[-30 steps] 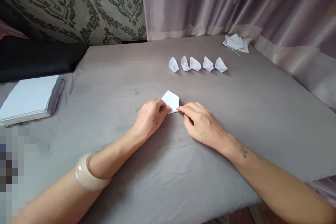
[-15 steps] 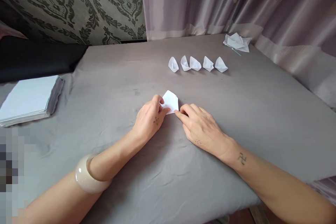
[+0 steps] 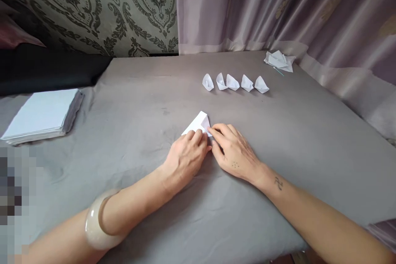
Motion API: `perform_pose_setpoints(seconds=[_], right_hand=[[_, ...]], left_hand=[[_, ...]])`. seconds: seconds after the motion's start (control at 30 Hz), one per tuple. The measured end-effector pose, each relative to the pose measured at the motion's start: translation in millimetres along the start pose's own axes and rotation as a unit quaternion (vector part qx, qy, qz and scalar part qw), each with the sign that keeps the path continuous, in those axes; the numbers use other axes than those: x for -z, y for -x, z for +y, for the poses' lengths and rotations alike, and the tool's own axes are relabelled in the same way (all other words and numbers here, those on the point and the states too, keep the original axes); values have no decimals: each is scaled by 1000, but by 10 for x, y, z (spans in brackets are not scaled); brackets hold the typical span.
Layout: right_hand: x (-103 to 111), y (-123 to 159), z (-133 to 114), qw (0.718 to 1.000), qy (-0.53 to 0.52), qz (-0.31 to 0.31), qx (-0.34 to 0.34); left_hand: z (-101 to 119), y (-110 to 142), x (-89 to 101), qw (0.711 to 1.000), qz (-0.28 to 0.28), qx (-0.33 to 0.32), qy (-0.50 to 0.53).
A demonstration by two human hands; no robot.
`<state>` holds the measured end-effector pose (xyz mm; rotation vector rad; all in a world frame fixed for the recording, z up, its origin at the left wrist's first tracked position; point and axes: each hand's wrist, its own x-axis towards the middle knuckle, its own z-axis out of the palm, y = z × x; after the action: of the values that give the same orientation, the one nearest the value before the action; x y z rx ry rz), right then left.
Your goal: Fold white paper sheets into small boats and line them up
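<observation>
A small folded sheet of white paper (image 3: 197, 123) lies on the grey cloth, with a slanted left edge and a narrow top. My left hand (image 3: 187, 152) has its fingers curled over the paper's near edge, hiding that edge. From the right, my right hand (image 3: 235, 148) grips the paper's right side, index fingertip on top and thumb low beside the left hand's fingertips. Beyond the hands, several folded white paper boats (image 3: 246, 83) stand in a row.
A thick stack of white paper (image 3: 41, 111) lies at the left, near a black covering (image 3: 52, 70). Folded white papers (image 3: 280, 61) and a thin blue-green stick (image 3: 279, 71) are at the back right. A purple curtain (image 3: 235, 8) and patterned wall (image 3: 123, 8) border the cloth-covered surface (image 3: 139, 103).
My left hand has turned from pinching the paper's left side to lying knuckles-up over its near edge. The paper now shows a triangular, slanted outline. My right hand's index finger has moved up its right side.
</observation>
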<state>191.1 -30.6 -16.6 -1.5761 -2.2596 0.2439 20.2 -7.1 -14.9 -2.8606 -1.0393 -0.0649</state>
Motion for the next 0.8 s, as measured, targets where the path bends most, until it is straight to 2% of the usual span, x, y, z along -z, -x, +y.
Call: perform_pose_setpoints(seconds=[0.2, 0.5, 0.8], right_hand=[[6, 24, -9, 999, 23, -27, 10], [-29, 34, 15, 999, 10, -33, 27], [-4, 17, 37, 998, 0, -46, 36]], left_hand=[[188, 52, 45, 999, 0, 17, -36], [204, 82, 15, 998, 38, 14, -57], [171, 59, 64, 999, 29, 15, -26]])
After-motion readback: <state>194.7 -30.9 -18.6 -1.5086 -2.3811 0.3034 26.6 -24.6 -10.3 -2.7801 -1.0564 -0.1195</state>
